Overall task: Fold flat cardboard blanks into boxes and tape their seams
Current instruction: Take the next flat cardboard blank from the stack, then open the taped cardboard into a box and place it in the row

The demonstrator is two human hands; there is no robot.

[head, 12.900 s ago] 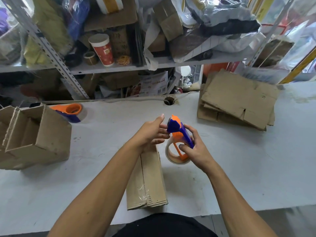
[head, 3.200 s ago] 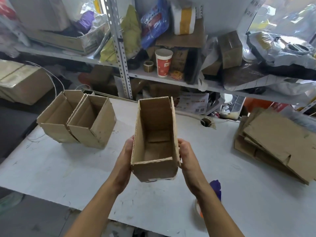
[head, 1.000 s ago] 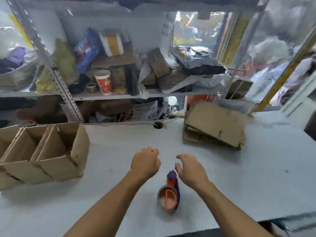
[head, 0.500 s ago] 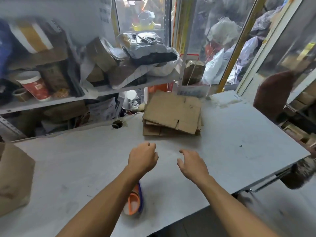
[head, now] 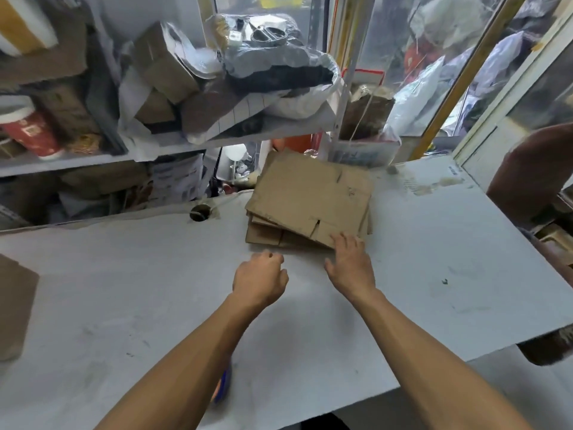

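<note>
The right hand (head: 350, 265), fingers straight, has reached the stack of flat cardboard blanks (head: 310, 200) and now touches it; the left hand (head: 259, 279) trails, loosely curled, empty. The next box begins.

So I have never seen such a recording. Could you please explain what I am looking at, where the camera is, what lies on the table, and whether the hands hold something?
There is no machine here, only a person's two bare arms. The single camera is worn on the person's head and looks forward and down.

On the white table lies a stack of flat cardboard blanks. The right hand reaches it with straight fingers touching the near edge. The left hand is loosely curled above the table and holds nothing.

An orange and blue tape dispenser peeks from under the left forearm. A folded box shows at the left edge. Cluttered shelves stand behind.
</note>
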